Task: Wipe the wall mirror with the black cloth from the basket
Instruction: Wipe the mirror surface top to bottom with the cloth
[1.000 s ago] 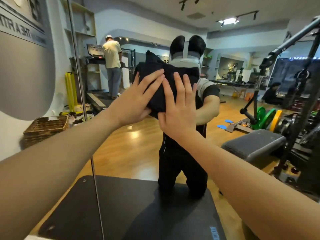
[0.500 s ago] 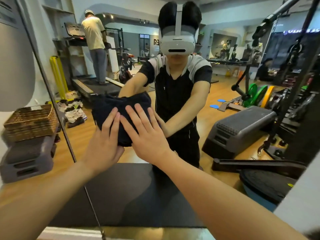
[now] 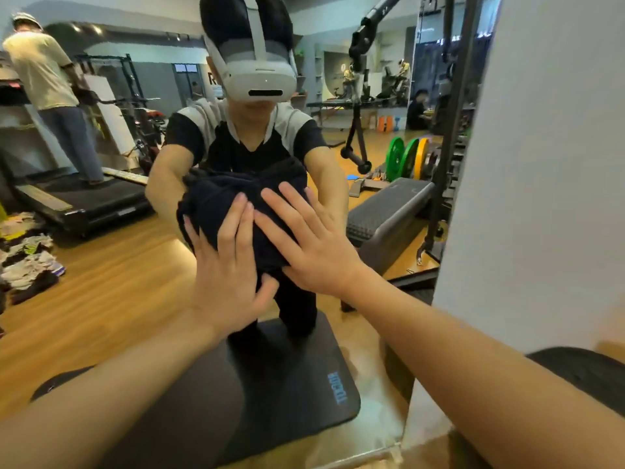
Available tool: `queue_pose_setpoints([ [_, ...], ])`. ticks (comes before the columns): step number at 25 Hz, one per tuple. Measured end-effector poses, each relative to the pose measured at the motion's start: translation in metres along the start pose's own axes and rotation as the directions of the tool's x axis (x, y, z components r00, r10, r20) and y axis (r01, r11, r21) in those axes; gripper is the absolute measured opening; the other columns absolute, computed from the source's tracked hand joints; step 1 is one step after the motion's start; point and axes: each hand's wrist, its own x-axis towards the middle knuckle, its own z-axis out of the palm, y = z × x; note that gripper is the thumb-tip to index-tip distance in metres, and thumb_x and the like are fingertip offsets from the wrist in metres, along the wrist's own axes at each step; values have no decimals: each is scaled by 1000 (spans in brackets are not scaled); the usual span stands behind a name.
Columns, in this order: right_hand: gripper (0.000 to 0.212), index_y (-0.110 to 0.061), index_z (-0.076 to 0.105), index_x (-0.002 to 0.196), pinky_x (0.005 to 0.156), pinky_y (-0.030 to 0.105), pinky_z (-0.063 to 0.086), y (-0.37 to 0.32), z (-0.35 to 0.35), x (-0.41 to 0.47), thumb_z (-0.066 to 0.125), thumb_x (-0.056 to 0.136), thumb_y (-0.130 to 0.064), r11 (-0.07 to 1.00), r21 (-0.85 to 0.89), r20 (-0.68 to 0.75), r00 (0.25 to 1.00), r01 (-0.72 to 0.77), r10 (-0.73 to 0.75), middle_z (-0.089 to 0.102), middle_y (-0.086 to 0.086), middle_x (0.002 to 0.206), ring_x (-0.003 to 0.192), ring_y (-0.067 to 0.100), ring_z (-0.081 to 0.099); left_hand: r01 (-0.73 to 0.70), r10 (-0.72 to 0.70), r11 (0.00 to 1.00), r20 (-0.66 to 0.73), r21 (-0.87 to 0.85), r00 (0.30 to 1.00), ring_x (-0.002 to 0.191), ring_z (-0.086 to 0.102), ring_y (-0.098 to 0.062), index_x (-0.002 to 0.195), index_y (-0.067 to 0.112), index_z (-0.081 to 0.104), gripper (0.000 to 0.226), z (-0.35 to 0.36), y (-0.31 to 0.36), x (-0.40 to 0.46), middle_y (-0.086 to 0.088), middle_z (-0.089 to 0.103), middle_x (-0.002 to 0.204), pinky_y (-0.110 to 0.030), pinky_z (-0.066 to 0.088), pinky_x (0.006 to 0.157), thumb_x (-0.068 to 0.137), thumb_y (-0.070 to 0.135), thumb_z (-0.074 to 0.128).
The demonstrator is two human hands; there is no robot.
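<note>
The wall mirror fills most of the head view and reflects me and the gym behind me. A bunched black cloth lies flat against the glass at chest height. My left hand presses on the cloth's lower middle with its fingers spread. Beside it, my right hand presses on the cloth's right part, fingers also spread, its edge touching the left hand. Both palms hide the cloth's lower part. The basket is out of view.
A white wall borders the mirror's right edge. In the reflection are a black floor mat, a grey step platform, coloured weight plates, a pile of clothes and a person on a treadmill.
Both hands slid the cloth down from the mirror's upper part, left, then right towards the mirror's right edge. The view swung right, so the basket left the frame.
</note>
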Motion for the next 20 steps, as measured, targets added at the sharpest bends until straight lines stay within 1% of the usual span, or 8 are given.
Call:
queue_pose_setpoints([
  [3,67,-5,40,153,123,63,29,72,-40,-26,69,95,-21,995,-70,-13,998,-64,64,43,27,157,150,46,35,-58,57,998,-30,-26,998,151,29,-51,158,1,19,99,21,62,60,-13,15,166,-64,-7,125,76,37,61],
  [5,69,-2,41,152,122,64,30,118,-68,-46,72,94,-19,986,-123,-6,994,-112,112,41,29,158,150,48,33,-86,85,996,-58,-16,995,150,28,-53,158,0,23,97,35,107,97,-9,15,166,-63,-7,126,76,38,59],
  [7,65,-2,41,152,121,64,30,154,-92,-66,69,97,-21,976,-150,8,987,-155,158,41,30,157,150,50,33,-98,98,995,-76,-2,992,148,27,-55,158,1,25,97,50,147,122,-7,15,165,-64,-3,125,75,39,59],
  [9,63,-4,38,153,123,64,28,174,-107,-80,66,100,-24,971,-165,37,983,-171,179,40,30,158,150,51,32,-98,99,995,-78,23,992,149,25,-55,159,3,24,97,62,174,133,-6,13,166,-67,2,124,76,40,58],
  [12,66,-8,38,153,123,65,26,179,-113,-97,69,96,-22,963,-158,46,973,-218,228,38,31,159,151,51,30,-99,102,994,-78,40,992,150,24,-53,160,5,22,95,78,190,130,-5,12,166,-67,5,124,78,40,57],
  [16,67,-10,39,152,125,64,22,158,-99,-129,70,94,-22,938,-118,14,944,-327,331,34,32,159,151,53,26,-158,160,987,-77,35,984,151,15,-47,161,9,22,93,96,191,107,-4,14,167,-63,1,125,80,39,57],
  [18,68,-11,38,153,125,65,21,144,-94,-157,69,94,-23,933,-90,45,935,-347,352,30,30,160,152,53,24,-180,181,983,-28,34,983,152,9,-46,162,8,21,91,108,196,80,-6,15,168,-62,-1,125,83,38,56],
  [20,70,-12,37,155,125,65,20,125,-87,-190,69,93,-21,931,-73,105,926,-357,363,24,24,162,153,53,21,-180,177,982,61,58,982,153,8,-47,164,9,15,88,120,201,42,-6,10,170,-63,1,125,88,38,51],
])
